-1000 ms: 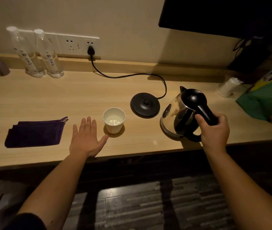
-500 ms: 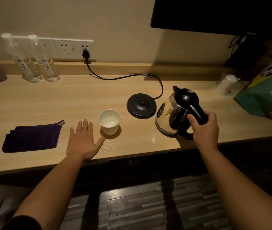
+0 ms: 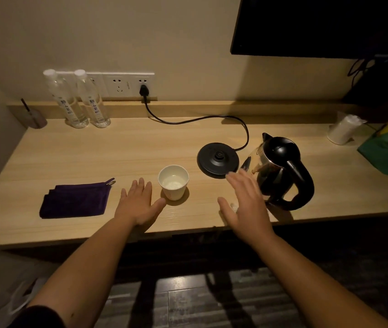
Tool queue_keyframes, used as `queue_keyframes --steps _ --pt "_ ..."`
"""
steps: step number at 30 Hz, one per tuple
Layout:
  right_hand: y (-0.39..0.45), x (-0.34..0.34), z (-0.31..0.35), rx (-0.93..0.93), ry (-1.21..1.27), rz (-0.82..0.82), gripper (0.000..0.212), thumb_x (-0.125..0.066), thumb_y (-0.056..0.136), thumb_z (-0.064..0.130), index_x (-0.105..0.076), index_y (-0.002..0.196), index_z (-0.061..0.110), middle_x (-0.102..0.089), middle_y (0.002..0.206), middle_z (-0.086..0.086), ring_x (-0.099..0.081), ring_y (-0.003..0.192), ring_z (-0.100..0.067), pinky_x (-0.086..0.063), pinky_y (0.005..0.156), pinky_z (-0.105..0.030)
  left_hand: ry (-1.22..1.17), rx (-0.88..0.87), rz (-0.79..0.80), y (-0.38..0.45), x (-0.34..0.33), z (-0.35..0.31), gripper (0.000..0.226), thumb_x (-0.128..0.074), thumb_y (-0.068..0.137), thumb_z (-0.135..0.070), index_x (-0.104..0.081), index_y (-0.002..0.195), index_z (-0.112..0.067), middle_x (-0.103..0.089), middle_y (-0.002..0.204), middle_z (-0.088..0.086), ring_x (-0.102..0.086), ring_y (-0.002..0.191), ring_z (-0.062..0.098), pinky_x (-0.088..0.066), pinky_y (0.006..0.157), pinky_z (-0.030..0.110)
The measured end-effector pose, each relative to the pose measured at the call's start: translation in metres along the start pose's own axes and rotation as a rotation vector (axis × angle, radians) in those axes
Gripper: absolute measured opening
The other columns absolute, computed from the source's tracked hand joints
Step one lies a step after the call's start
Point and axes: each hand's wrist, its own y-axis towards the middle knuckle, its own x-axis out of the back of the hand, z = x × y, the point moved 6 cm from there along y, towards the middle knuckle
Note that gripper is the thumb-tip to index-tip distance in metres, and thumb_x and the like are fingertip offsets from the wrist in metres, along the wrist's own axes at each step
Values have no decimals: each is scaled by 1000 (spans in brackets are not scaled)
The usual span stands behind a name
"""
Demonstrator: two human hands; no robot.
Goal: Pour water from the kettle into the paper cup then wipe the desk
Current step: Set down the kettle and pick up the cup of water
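Paper cup (image 3: 173, 182) sits mid-counter (image 3: 93, 152) with water in it, kettle (image 3: 280, 170) parked on the counter beside its base (image 3: 218, 159) — pouring looks done. Both hands empty: left hand (image 3: 138, 203) flat by the cup, right hand (image 3: 245, 202) spread open. Next up — left grabs the purple cloth (image 3: 74, 200) and wipes.

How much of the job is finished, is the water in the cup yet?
Pouring looks done: the white paper cup holds water, and the steel kettle with the black handle stands on the wooden desk beside its round black base. Both hands are empty: the left hand lies flat, the right hand hovers open. Wiping is left; the folded purple cloth lies untouched.
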Motion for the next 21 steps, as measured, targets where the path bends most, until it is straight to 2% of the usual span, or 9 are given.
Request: queue_keyframes --steps 2,3,4,6,10,12,16,19,21 --pt "1 -36 -2 -148 202 157 53 -57 90 33 -42 139 19 -43 142 2 -37 126 -7 -35 102 -25 -204 -15 -28 -6 13 -4 76 -27 85 -69 -40 136 -15 -43 143 7 -36 133 33 -23 112 53" --pt "4 -52 -3 -206 260 216 55 -57 90 33 -39 141 21 -41 143 4 -39 123 -6 -34 96 -16 -339 -14 -42 -11 17 -5 70 -35 86 -66 -43 134 -16 -50 137 4 -45 126 29 -31 109 50" --pt "7 -67 -5 -256 298 265 58 -58 91 32 -34 143 22 -38 146 3 -40 123 -6 -32 93 -13 -460 -10 -45 -15 18 -7 66 -45 90 -58 -41 140 -17 -49 141 3 -46 127 26 -36 107 45" --pt "16 -93 -7 -364 367 343 67 -59 90 31 -25 147 22 -32 152 1 -39 130 -13 -34 97 -22 -614 -2 -66 -22 20 -11 65 -56 93 -43 -32 149 -20 -41 150 1 -42 134 20 -37 108 39" --pt "35 -125 1 -444 486 435 72 -65 86 29 -26 147 24 -38 149 0 -40 133 -22 -41 101 -37 -791 0 -139 -22 31 -25 60 -58 94 -30 -33 148 -26 -43 149 -3 -41 134 16 -38 108 41" --pt "45 -130 8 -438 587 417 57 -65 85 23 -39 135 30 -52 131 6 -49 123 -20 -46 86 -26 -833 -25 -162 -18 36 -32 54 -56 94 -25 -39 145 -27 -50 143 -5 -45 130 13 -39 107 39" --pt "59 -136 8 -483 714 369 53 -60 86 6 -46 131 30 -56 115 12 -51 112 -11 -40 77 -14 -929 -19 -159 -8 37 -34 49 -55 93 -15 -46 140 -26 -58 132 -6 -52 121 9 -43 102 32" --pt "71 -142 7 -535 787 354 53 -60 86 3 -48 123 38 -57 110 20 -51 103 -2 -42 63 -4 -953 -28 -159 5 42 -31 48 -56 93 -17 -47 138 -32 -59 125 -15 -52 111 -8 -41 88 10" --pt "87 -146 6 -540 796 337 53 -61 86 5 -48 123 41 -57 112 20 -51 103 1 -44 62 -5 -983 -35 -156 21 49 -27 47 -56 94 -18 -47 137 -35 -58 121 -21 -50 106 -17 -39 79 2"
